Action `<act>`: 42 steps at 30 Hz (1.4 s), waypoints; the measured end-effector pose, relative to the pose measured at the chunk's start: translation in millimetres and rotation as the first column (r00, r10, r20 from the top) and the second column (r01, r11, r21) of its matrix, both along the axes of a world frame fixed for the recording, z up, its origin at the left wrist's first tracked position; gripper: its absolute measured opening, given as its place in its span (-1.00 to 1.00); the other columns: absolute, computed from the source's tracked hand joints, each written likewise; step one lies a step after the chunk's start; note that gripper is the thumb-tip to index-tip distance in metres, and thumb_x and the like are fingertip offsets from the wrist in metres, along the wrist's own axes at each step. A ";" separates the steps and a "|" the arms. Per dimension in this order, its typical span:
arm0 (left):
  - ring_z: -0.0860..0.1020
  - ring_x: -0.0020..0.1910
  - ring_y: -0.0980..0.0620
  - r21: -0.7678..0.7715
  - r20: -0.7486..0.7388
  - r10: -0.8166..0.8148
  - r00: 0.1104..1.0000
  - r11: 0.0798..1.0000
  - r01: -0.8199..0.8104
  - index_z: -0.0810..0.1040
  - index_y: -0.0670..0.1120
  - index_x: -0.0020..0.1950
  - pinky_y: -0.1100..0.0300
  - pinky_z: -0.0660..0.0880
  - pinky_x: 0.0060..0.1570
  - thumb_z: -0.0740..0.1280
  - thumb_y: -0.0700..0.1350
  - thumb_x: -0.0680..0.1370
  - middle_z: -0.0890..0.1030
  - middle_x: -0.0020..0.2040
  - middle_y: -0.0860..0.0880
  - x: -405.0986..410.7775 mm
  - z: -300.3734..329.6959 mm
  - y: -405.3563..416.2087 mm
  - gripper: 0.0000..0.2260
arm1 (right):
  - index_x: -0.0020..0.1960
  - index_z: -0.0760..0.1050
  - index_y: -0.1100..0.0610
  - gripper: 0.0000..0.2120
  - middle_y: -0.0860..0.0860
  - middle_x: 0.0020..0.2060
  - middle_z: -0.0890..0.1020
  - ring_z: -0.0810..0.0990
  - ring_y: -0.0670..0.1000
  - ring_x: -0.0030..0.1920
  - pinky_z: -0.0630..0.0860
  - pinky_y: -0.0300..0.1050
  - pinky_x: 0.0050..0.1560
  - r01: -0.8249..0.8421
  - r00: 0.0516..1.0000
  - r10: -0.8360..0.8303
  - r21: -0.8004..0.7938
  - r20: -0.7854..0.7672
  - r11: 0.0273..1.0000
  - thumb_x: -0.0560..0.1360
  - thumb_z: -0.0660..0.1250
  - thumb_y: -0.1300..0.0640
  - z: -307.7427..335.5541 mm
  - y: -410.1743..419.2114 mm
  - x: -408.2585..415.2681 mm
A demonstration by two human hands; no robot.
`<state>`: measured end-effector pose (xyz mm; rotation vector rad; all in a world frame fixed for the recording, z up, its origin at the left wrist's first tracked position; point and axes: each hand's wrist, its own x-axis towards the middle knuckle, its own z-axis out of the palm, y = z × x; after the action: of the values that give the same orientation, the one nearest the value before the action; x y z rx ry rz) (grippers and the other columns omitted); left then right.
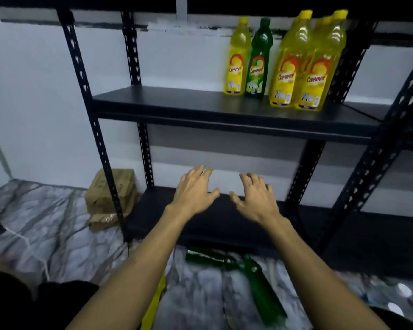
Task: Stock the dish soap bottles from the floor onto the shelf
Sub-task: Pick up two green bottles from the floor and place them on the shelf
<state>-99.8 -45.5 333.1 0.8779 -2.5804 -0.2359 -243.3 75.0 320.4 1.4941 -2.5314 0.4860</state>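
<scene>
Partly stocked: yellow bottles and one green bottle stand on the shelf, upper right. Two green bottles, maybe a yellow one, lie on the floor, bottom centre. Left hand and right hand empty, fingers spread.

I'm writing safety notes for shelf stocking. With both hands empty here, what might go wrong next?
1. Two green dish soap bottles lie on the wrinkled plastic floor sheet close to the person, so one might get knocked and roll.
2. The tall yellow dish soap bottles stand near the black metal shelf's front edge; a bump while adding more might topple them.
</scene>
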 end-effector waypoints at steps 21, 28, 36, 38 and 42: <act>0.10 0.59 -0.07 0.413 0.405 -0.170 0.898 0.911 -0.014 0.20 -0.13 0.59 0.02 0.14 0.52 0.32 0.07 0.56 0.17 0.61 -0.11 -36.2 -308.2 16.5 -0.34 | 0.47 0.23 0.12 -0.41 0.14 0.40 0.35 0.33 0.20 0.38 0.28 0.17 0.33 0.083 0.885 -0.299 0.511 0.356 0.856 0.56 0.23 -0.17 -288.3 57.2 -35.0; 0.11 0.58 -0.12 0.389 0.449 -0.250 0.858 0.919 0.065 0.18 -0.10 0.59 0.01 0.11 0.53 0.34 0.06 0.57 0.16 0.60 -0.16 -97.9 -371.0 -24.0 -0.34 | 0.49 0.20 0.12 -0.39 0.16 0.43 0.32 0.28 0.20 0.42 0.22 0.18 0.38 0.075 0.857 -0.351 0.582 0.378 0.810 0.56 0.26 -0.15 -356.1 36.1 -78.5; 0.29 0.43 -0.17 0.113 0.575 -0.191 0.796 0.981 0.154 0.17 0.05 0.58 -0.07 0.20 0.41 0.35 0.14 0.56 0.35 0.45 -0.12 -114.2 -427.1 -42.9 -0.34 | 0.53 0.04 0.08 -0.25 0.17 0.39 0.23 0.28 0.27 0.39 0.30 0.33 0.33 0.186 0.769 -0.475 0.560 0.428 0.807 0.50 0.38 0.02 -403.5 34.0 -99.3; 0.39 0.27 -0.15 0.046 0.549 -0.155 0.821 0.987 0.155 0.28 0.07 0.53 -0.05 0.29 0.30 0.39 0.16 0.52 0.45 0.32 -0.09 -112.0 -433.3 -40.8 -0.38 | 0.58 -0.06 0.06 -0.16 0.16 0.41 0.22 0.29 0.27 0.39 0.31 0.35 0.32 0.203 0.751 -0.507 0.582 0.423 0.787 0.50 0.40 0.01 -411.3 38.5 -100.2; 0.42 0.13 -0.12 -0.006 0.528 -0.173 0.832 0.978 0.207 0.40 0.03 0.47 -0.03 0.38 0.18 0.42 0.21 0.48 0.47 0.18 -0.09 -101.6 -439.9 -37.9 -0.39 | 0.60 -0.12 0.05 -0.11 0.15 0.43 0.23 0.28 0.23 0.41 0.33 0.35 0.30 0.192 0.783 -0.480 0.580 0.396 0.792 0.51 0.40 0.00 -417.8 44.8 -94.6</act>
<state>-201.4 -83.4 -106.8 0.7359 -3.1724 0.0448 -338.0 119.7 -97.4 1.0369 -3.5120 0.1712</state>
